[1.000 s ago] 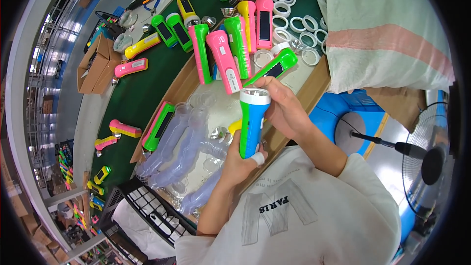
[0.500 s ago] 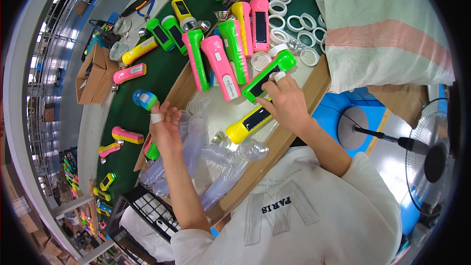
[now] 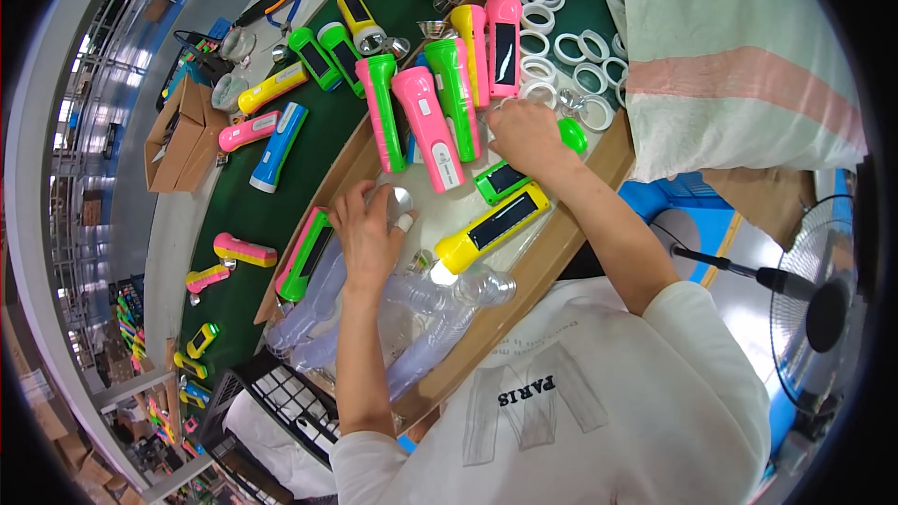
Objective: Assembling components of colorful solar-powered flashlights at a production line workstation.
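Observation:
My left hand [image 3: 368, 238] is curled over the clear plastic discs, its thumb and forefinger around a clear disc [image 3: 401, 198] at a stack's end. White wrap covers its thumb tip. My right hand [image 3: 528, 136] reaches to the white rings [image 3: 539, 69], fingers bent together; whatever they hold is hidden. Under its wrist lies a green flashlight [image 3: 500, 181] with a dark panel, partly covered. A yellow flashlight [image 3: 493, 227] lies nearer me. Between the hands a pink flashlight [image 3: 428, 131] and green ones [image 3: 454, 84] lie side by side. A green-and-pink flashlight [image 3: 304, 257] rests left of my left hand.
A cardboard-edged tray [image 3: 599, 173] holds these parts. Beyond it, the green belt [image 3: 238, 215] carries a blue flashlight [image 3: 279, 148] and several others. A white sack [image 3: 730, 65] stands at right, with a fan [image 3: 823, 304] below. At left are a cardboard box [image 3: 182, 136] and black crate [image 3: 281, 393].
My left hand has moved right from the belt edge to the clear discs. A blue flashlight now lies on the belt. My right hand has left the green flashlight and reached farther toward the rings.

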`<state>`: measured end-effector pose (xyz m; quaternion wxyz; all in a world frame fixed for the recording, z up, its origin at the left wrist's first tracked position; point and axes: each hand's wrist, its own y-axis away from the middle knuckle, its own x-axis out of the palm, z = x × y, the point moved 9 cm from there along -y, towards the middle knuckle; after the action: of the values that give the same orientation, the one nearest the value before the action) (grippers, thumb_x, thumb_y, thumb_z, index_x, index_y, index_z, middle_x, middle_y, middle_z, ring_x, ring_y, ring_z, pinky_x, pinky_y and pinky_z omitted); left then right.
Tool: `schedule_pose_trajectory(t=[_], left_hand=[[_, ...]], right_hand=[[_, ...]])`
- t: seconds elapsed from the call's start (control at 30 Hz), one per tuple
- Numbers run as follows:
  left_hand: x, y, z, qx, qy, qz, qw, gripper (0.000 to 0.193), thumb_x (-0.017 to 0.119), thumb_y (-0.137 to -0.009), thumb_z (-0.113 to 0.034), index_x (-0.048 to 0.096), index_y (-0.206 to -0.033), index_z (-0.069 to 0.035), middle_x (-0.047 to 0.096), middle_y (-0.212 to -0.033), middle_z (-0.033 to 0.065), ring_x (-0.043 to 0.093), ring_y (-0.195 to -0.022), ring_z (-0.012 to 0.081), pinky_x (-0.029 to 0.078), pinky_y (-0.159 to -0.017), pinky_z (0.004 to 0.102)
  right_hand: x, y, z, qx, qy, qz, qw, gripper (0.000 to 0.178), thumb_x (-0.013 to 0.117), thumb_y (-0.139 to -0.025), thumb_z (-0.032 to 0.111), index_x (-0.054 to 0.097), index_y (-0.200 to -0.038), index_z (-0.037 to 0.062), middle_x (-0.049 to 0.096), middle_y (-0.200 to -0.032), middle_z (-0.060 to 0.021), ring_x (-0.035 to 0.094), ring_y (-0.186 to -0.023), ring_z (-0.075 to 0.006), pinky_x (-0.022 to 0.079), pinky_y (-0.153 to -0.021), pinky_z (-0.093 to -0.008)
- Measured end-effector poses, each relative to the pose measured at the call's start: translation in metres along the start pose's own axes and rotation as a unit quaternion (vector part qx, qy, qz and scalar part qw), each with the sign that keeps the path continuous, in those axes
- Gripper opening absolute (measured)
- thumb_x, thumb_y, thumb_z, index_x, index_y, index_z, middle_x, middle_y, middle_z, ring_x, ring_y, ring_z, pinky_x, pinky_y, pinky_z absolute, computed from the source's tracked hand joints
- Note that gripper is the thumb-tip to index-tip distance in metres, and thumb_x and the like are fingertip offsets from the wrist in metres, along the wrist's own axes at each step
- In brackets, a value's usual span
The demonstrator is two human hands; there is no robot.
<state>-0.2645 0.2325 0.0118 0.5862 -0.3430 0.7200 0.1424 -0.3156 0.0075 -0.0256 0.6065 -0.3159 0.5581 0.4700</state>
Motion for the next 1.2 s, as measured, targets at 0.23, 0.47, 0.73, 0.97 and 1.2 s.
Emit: schedule_pose_trajectory(t=[0.23, 0.47, 0.73, 0.97, 1.2], left_hand=[[-0.037, 0.012, 0.008, -0.116, 0.444, -0.116, 0.881, 0.056, 0.079, -0.074, -0.015, 0.058, -0.124, -0.003, 0.060, -0.112, 0.0087, 0.055, -0.103, 0.0185, 0.043, -0.090, 0.0316], [-0.052, -0.021, -0.073, 0.005, 0.414, -0.115, 0.903, 0.059, 0.080, -0.071, -0.013, 0.055, -0.123, 0.000, 0.062, -0.109, 0.0136, 0.056, -0.103, 0.0245, 0.041, -0.094, 0.0354], [-0.047, -0.113, -0.012, 0.033, 0.286, -0.103, 0.952, 0.039, 0.076, -0.077, -0.018, 0.063, -0.112, -0.007, 0.058, -0.110, 0.0131, 0.057, -0.100, 0.0276, 0.046, -0.083, 0.0346], [0.001, -0.238, 0.154, -0.079, -0.204, -0.037, 0.975, 0.060, 0.063, -0.076, -0.002, 0.049, -0.132, -0.013, 0.048, -0.136, 0.0116, 0.053, -0.113, 0.0361, 0.047, -0.093, 0.0442], [0.049, -0.256, 0.161, -0.105, -0.206, 0.159, 0.960, 0.093, 0.070, -0.074, -0.007, 0.021, -0.146, -0.041, 0.029, -0.149, 0.0156, 0.037, -0.130, 0.0440, 0.036, -0.104, 0.0553]], right_hand=[[-0.049, 0.066, 0.021, -0.126, -0.287, -0.110, 0.943, 0.021, 0.068, -0.082, 0.019, 0.062, -0.099, 0.0075, 0.055, -0.104, -0.0222, 0.057, -0.098, -0.0382, 0.046, -0.083, -0.0425], [-0.083, 0.089, 0.062, -0.232, -0.424, -0.168, 0.859, 0.060, 0.072, -0.073, 0.006, 0.047, -0.127, 0.0087, 0.053, -0.111, -0.0193, 0.053, -0.097, -0.0356, 0.047, -0.082, -0.0407], [-0.072, 0.090, 0.033, -0.182, -0.480, -0.136, 0.847, 0.075, 0.069, -0.070, -0.005, 0.038, -0.138, 0.0040, 0.050, -0.111, -0.0161, 0.056, -0.090, -0.0240, 0.047, -0.084, -0.0362], [-0.072, 0.099, 0.041, -0.207, -0.533, -0.090, 0.815, 0.074, 0.068, -0.069, -0.009, 0.039, -0.137, 0.0036, 0.050, -0.096, -0.0098, 0.052, -0.089, -0.0225, 0.046, -0.081, -0.0331], [-0.050, 0.092, 0.039, -0.128, -0.639, -0.020, 0.758, 0.073, 0.070, -0.071, -0.007, 0.041, -0.136, 0.0071, 0.050, -0.112, -0.0116, 0.055, -0.093, -0.0196, 0.050, -0.079, -0.0310]])
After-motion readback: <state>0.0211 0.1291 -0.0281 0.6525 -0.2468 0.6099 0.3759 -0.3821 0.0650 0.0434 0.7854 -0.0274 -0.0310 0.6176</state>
